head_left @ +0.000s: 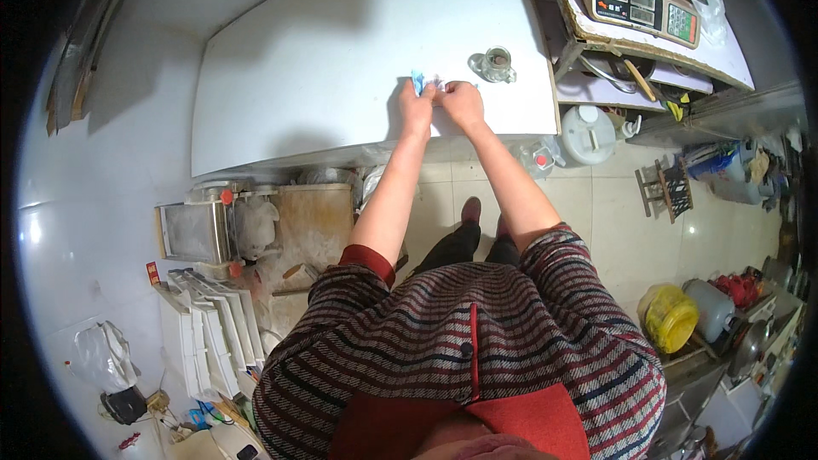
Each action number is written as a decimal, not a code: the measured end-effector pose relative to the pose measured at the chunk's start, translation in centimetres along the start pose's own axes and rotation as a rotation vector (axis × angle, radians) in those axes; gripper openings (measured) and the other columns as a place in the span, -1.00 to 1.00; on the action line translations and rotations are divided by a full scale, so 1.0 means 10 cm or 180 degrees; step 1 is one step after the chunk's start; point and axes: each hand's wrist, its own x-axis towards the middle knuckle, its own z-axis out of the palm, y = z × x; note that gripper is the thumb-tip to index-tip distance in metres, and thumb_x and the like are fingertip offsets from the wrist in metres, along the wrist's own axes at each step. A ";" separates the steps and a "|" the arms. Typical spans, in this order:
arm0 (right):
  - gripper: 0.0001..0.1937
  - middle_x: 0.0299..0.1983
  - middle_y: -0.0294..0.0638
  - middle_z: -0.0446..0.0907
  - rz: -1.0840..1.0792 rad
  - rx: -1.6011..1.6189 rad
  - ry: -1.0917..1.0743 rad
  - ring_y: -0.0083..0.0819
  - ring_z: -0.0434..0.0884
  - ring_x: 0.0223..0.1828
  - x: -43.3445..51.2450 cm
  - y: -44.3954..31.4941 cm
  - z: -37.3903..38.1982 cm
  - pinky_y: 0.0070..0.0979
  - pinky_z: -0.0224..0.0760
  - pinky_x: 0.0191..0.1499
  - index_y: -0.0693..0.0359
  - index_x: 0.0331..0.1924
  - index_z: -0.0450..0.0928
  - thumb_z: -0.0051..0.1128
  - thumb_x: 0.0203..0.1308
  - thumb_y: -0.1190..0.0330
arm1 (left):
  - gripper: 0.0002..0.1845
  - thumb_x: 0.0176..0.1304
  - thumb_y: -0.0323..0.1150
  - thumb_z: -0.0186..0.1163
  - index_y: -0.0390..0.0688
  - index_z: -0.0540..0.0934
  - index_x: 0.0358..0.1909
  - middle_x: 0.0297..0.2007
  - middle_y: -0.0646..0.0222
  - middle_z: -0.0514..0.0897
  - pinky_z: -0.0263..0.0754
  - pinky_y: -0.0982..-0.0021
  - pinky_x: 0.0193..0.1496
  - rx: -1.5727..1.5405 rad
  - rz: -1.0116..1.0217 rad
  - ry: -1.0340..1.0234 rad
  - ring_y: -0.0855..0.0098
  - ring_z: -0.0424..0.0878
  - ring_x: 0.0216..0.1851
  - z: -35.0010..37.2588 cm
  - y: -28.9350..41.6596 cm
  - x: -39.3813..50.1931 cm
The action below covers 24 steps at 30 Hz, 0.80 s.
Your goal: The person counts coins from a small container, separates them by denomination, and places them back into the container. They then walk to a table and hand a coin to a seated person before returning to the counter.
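Over the front part of a white tabletop [332,70], my two hands meet close together. My left hand [415,112] grips a small, thin, pale packet or wrapper [417,82] with a bright blue edge. The fingertips of my right hand [463,104] pinch its other side, where a whitish part with purplish marks shows between the hands. Fingers cover much of it, so its exact kind is unclear. To the right of my right hand stands a small glass mug [497,64] with a handle and something brownish inside.
A digital price scale [645,9] sits on a shelf unit at the upper right. Below it, a white plastic jug [588,135] and a clear bottle [537,160] stand on the tiled floor. A dough-rolling machine [195,232] is at the left. A small stool [668,188] stands at right.
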 end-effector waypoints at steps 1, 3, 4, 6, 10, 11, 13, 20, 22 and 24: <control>-0.67 -0.44 0.01 0.71 -0.0153 -0.0147 -0.0037 -0.12 0.72 -0.36 -0.11 -0.04 -0.03 -0.27 0.54 -0.21 0.24 -0.38 0.75 0.31 0.09 0.10 | -0.80 0.38 -0.53 0.17 -0.28 0.55 0.01 -0.14 0.28 0.67 0.49 0.34 -0.05 -0.0359 -0.0103 0.0120 0.40 0.60 -0.15 -0.04 0.03 -0.05; -0.70 -0.40 -0.01 0.73 -0.0376 0.0062 0.0059 -0.20 0.71 -0.35 -0.34 -0.05 -0.11 -0.31 0.53 -0.20 0.25 -0.32 0.75 0.28 0.14 0.15 | -0.80 0.40 -0.59 0.09 -0.27 0.54 0.02 -0.11 0.27 0.66 0.53 0.31 -0.05 -0.0772 -0.0293 0.0314 0.38 0.63 -0.13 -0.12 0.13 -0.12; -0.72 -0.38 -0.02 0.73 -0.0442 0.0418 0.0190 -0.26 0.71 -0.35 -0.46 0.00 -0.19 -0.35 0.53 -0.21 0.26 -0.30 0.74 0.26 0.17 0.18 | -0.79 0.40 -0.60 0.09 -0.27 0.53 0.03 -0.10 0.26 0.66 0.55 0.29 -0.04 -0.1095 -0.0408 0.0328 0.36 0.64 -0.12 -0.17 0.18 -0.15; -0.78 -0.41 -0.17 0.74 -0.0145 0.1181 0.0315 -0.47 0.64 -0.41 -0.61 0.13 -0.35 -0.46 0.49 -0.27 0.27 -0.27 0.74 0.18 0.29 0.29 | -0.79 0.40 -0.60 0.09 -0.27 0.52 0.04 -0.07 0.25 0.66 0.59 0.24 -0.02 -0.1766 -0.0585 0.0162 0.32 0.66 -0.11 -0.24 0.29 -0.22; -0.74 -0.48 -0.35 0.66 0.0849 0.2172 -0.0614 -0.49 0.57 -0.47 -0.63 0.35 -0.55 -0.50 0.45 -0.32 0.28 -0.25 0.73 0.18 0.33 0.23 | -0.73 0.43 -0.56 0.09 -0.20 0.51 0.13 0.03 0.23 0.64 0.59 0.16 0.12 -0.1947 -0.0912 -0.0353 0.25 0.64 0.03 -0.16 0.45 -0.44; -0.73 -0.49 -0.36 0.65 0.0913 0.2260 -0.0652 -0.48 0.56 -0.48 -0.60 0.36 -0.55 -0.49 0.44 -0.33 0.29 -0.26 0.73 0.19 0.33 0.22 | -0.73 0.41 -0.59 0.05 -0.22 0.52 0.10 0.02 0.23 0.64 0.59 0.17 0.12 -0.1839 -0.0880 -0.0367 0.27 0.64 0.03 -0.08 0.46 -0.52; -0.70 -0.50 -0.36 0.65 0.0092 0.1891 -0.0460 -0.48 0.56 -0.50 -0.53 0.35 -0.54 -0.46 0.43 -0.36 0.30 -0.28 0.72 0.21 0.33 0.18 | -0.71 0.39 -0.63 0.00 -0.25 0.51 0.10 0.02 0.23 0.64 0.57 0.19 0.11 -0.1509 -0.0610 -0.0353 0.29 0.64 0.01 0.14 0.48 -0.64; -0.52 -0.57 0.02 0.63 -0.0121 -0.0236 0.0471 -0.01 0.67 -0.43 -0.55 0.28 -0.92 -0.17 0.48 -0.32 0.28 -0.49 0.64 0.21 0.23 -0.04 | -0.59 0.30 -0.56 -0.01 -0.23 0.48 0.19 0.03 0.27 0.60 0.41 0.35 0.19 -0.1607 -0.0436 -0.0397 0.42 0.54 0.08 0.72 0.46 -0.97; -0.53 -0.57 0.01 0.63 -0.0188 -0.0332 0.0607 -0.02 0.67 -0.43 -0.59 0.24 -1.04 -0.16 0.47 -0.33 0.28 -0.50 0.64 0.20 0.24 -0.02 | -0.58 0.34 -0.49 -0.03 -0.24 0.46 0.23 0.02 0.28 0.58 0.38 0.37 0.16 -0.1105 0.0008 -0.0584 0.47 0.52 0.06 0.80 0.47 -1.02; -0.53 -0.58 0.01 0.63 -0.0239 -0.0457 0.0794 -0.02 0.67 -0.44 -0.63 0.19 -1.11 -0.15 0.47 -0.33 0.28 -0.51 0.64 0.20 0.24 -0.01 | -0.58 0.42 -0.47 -0.08 -0.31 0.41 0.28 0.02 0.26 0.59 0.39 0.37 0.16 -0.0213 0.0401 -0.0564 0.44 0.52 0.05 0.86 0.48 -1.06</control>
